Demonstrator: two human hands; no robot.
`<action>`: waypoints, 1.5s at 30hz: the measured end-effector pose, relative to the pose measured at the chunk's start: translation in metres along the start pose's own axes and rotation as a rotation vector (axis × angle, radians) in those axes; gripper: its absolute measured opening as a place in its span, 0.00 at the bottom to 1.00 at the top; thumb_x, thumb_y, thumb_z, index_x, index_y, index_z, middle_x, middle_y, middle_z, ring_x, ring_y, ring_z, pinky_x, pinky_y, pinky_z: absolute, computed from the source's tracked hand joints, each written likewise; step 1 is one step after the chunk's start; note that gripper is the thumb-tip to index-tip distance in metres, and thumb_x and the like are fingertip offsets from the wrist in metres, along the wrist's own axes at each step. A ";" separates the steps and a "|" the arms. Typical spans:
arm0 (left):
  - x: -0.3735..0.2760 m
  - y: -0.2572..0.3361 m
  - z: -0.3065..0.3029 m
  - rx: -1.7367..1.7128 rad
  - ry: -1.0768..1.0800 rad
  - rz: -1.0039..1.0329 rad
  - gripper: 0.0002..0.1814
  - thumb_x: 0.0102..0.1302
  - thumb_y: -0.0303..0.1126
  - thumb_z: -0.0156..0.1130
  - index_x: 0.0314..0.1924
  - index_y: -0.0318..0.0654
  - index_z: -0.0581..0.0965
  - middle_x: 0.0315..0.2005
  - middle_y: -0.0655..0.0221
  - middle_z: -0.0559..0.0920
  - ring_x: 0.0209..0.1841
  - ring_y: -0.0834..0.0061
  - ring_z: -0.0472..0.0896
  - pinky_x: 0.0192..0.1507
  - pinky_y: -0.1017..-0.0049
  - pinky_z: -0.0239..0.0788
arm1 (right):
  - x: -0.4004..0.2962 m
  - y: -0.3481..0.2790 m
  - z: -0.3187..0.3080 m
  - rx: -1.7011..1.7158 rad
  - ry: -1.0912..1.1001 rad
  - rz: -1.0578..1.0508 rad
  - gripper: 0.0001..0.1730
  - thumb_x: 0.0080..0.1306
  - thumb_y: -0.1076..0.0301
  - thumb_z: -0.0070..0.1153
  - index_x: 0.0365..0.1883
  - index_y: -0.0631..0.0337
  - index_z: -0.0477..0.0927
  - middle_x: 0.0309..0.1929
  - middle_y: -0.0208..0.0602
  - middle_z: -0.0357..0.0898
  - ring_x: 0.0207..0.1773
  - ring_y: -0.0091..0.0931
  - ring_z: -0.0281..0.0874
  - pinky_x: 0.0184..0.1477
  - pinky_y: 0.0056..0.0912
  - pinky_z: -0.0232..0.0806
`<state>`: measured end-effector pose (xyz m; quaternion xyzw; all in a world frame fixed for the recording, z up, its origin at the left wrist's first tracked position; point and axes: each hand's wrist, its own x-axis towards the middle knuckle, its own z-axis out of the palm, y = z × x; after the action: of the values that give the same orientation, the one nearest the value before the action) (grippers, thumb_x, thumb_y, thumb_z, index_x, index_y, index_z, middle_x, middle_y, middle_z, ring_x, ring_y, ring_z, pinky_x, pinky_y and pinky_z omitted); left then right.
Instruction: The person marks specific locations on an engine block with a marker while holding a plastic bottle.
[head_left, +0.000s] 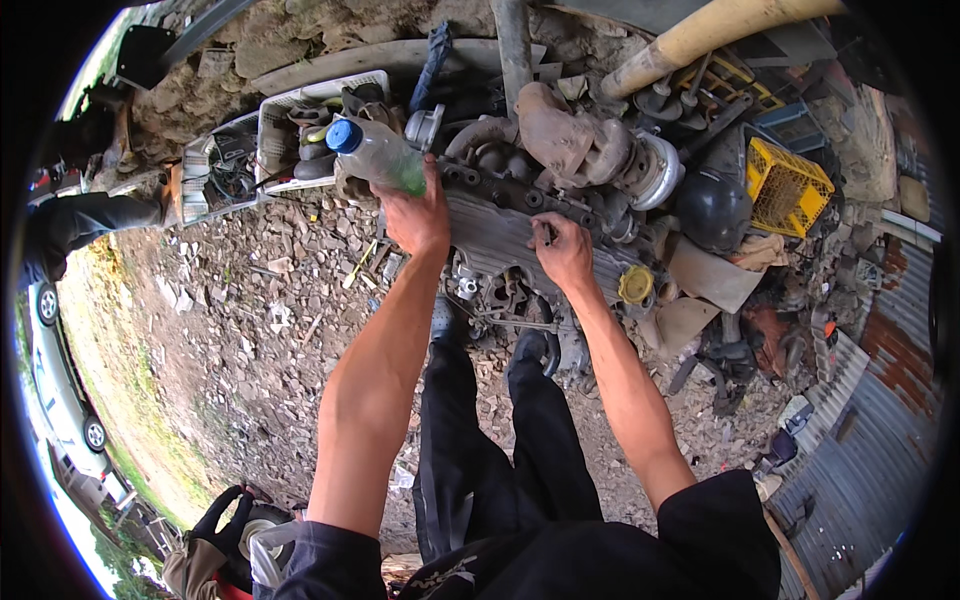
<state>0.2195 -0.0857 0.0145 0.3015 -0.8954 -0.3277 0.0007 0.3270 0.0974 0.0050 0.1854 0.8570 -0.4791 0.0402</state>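
Observation:
My left hand (415, 214) grips a clear plastic bottle (379, 154) by its lower part. The bottle has a blue screw cap and a greenish tint near its base, and it tilts over the left end of an engine. My right hand (564, 251) is curled around a small dark metal part (547, 234), mostly hidden by the fingers. It is just above the ribbed valve cover (491, 229). A yellow oil filler cap (636, 283) sits at the cover's right end. Behind the cover, a rusty turbocharger (585, 146) is mounted on the engine.
White plastic crates (274, 139) with parts stand at the back left. A yellow crate (789, 187) and a black rounded object (712, 204) lie right of the engine. A bamboo pole (705, 45) slants overhead. Rubble covers the ground (255, 337); corrugated sheets (862, 442) lie right. Another person's leg (97, 217) shows left.

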 end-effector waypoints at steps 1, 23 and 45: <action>-0.001 0.000 -0.001 -0.003 0.003 0.007 0.58 0.59 0.72 0.61 0.72 0.33 0.54 0.56 0.42 0.78 0.59 0.43 0.78 0.61 0.52 0.68 | 0.004 -0.009 -0.003 -0.036 -0.002 0.013 0.09 0.66 0.68 0.61 0.42 0.61 0.87 0.30 0.50 0.85 0.36 0.43 0.86 0.42 0.44 0.76; -0.001 0.002 -0.002 0.015 -0.056 0.027 0.63 0.56 0.78 0.56 0.74 0.32 0.53 0.56 0.41 0.79 0.56 0.39 0.79 0.59 0.51 0.69 | -0.008 0.039 -0.057 0.482 0.036 0.244 0.11 0.71 0.69 0.61 0.47 0.65 0.85 0.37 0.37 0.88 0.38 0.23 0.85 0.40 0.24 0.77; -0.003 0.007 -0.005 0.026 -0.046 0.018 0.58 0.58 0.71 0.63 0.73 0.36 0.54 0.55 0.43 0.80 0.56 0.42 0.80 0.59 0.53 0.69 | 0.035 -0.006 -0.015 -0.110 0.124 -0.276 0.07 0.58 0.69 0.67 0.33 0.60 0.85 0.30 0.40 0.86 0.34 0.41 0.85 0.38 0.37 0.75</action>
<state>0.2197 -0.0827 0.0228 0.2859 -0.9020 -0.3229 -0.0211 0.2939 0.1169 0.0090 0.0924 0.9002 -0.4200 -0.0687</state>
